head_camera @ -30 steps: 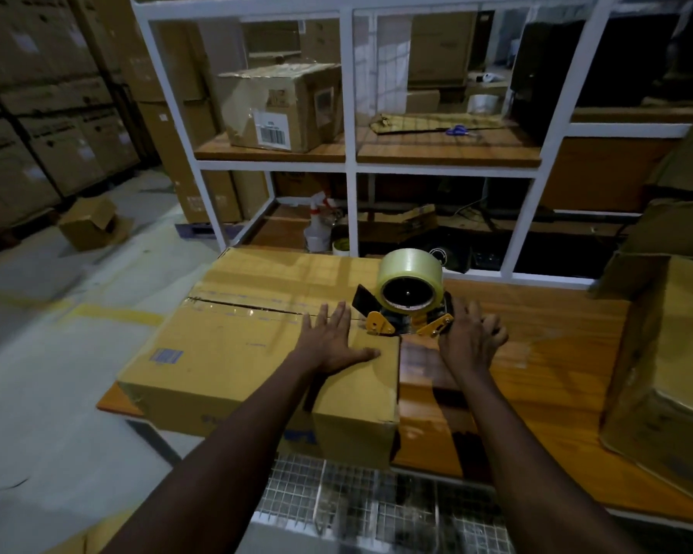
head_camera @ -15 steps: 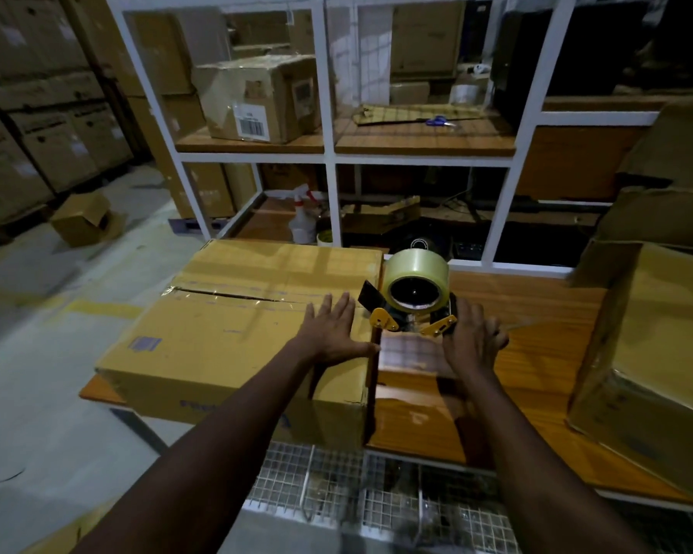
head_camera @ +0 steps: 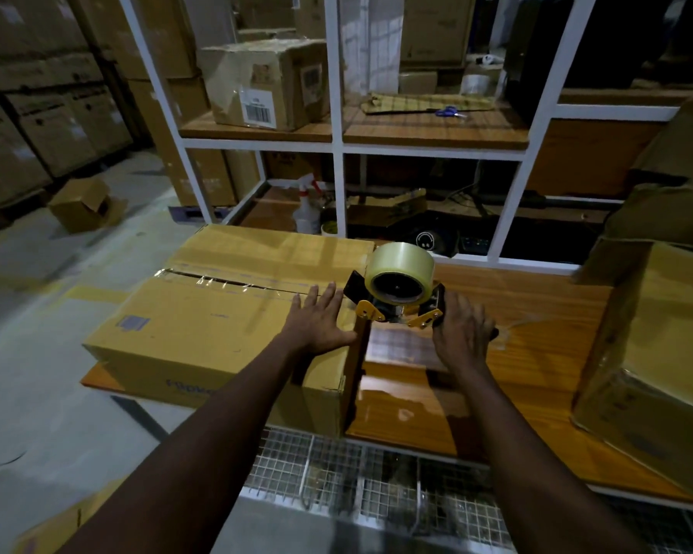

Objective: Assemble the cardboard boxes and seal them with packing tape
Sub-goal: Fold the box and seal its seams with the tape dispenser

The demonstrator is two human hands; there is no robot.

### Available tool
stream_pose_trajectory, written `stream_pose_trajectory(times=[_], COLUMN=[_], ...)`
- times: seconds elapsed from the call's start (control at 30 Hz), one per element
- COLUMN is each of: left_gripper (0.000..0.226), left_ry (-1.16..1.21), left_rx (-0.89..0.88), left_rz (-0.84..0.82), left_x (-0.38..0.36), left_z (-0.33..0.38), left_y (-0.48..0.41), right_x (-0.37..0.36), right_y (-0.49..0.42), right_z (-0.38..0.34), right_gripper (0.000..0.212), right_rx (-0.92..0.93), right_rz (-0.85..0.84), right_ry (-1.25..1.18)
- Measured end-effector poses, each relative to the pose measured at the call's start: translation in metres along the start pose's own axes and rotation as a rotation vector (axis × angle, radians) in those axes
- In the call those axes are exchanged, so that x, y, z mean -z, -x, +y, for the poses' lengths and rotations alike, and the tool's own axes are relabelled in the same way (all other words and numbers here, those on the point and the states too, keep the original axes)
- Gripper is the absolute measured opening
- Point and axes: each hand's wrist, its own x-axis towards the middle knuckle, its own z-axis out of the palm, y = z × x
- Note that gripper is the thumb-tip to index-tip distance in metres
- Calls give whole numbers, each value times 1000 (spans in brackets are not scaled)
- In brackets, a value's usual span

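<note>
A cardboard box [head_camera: 217, 325], seam taped, lies at the counter's [head_camera: 517, 313] left end; the left hand [head_camera: 317, 321] presses it, fingers spread flat, as the right hand [head_camera: 463, 333] grips a tape dispenser [head_camera: 399, 289] at its right edge. Next, likely: tear the tape.

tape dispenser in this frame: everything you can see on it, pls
The tape dispenser is a hand-held gun with yellow metal side plates and a black flap on its left. Its roll of clear, yellowish packing tape sits upright on a dark hub, open core facing the camera. It is at the right end of the cardboard box, above the wooden table. The right hand grips its handle, which is mostly hidden. Whether it touches the box cannot be told.
</note>
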Motion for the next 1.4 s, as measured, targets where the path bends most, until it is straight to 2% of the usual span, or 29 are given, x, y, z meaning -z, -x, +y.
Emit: stream_pose_trajectory(times=[0.23, 0.33, 0.53, 0.73, 0.87, 0.97, 1.17, 1.3, 1.4], left_gripper=[100, 109, 121, 107, 109, 109, 105, 103, 103], left_ry=[-1, 9, 29, 30, 44, 52, 26, 18, 11], left_rx=[-3, 1, -19, -28, -34, -42, -42, -35, -37], left_rz=[3, 0, 2, 0, -16, -14, -14, -6, -13], left_x=[1, 2, 4, 0, -4, -5, -6, -5, -4], left_z=[0, 2, 5, 4, 4, 4, 6, 8, 7], left_y=[1, 3, 6, 3, 1, -1, -4, -2, -1], right_x=[0, -2, -6, -7, -16, -18, -15, -6, -5], right_y=[10, 11, 3, -5, 2, 6, 11, 5, 0], right_z=[23, 19, -6, -19, -22, -24, -36, -40, -41], right_gripper=[48, 48, 35, 17, 23, 16, 5, 18, 11], right_rx=[-54, -51, -106, -270, -297, -292, -443, -451, -477], right_rz=[-15, -20, 34, -44, -34, -38, -145, -219, -280], right_ry=[-7, 5, -111, -141, -158, -113, -70, -40, -42])
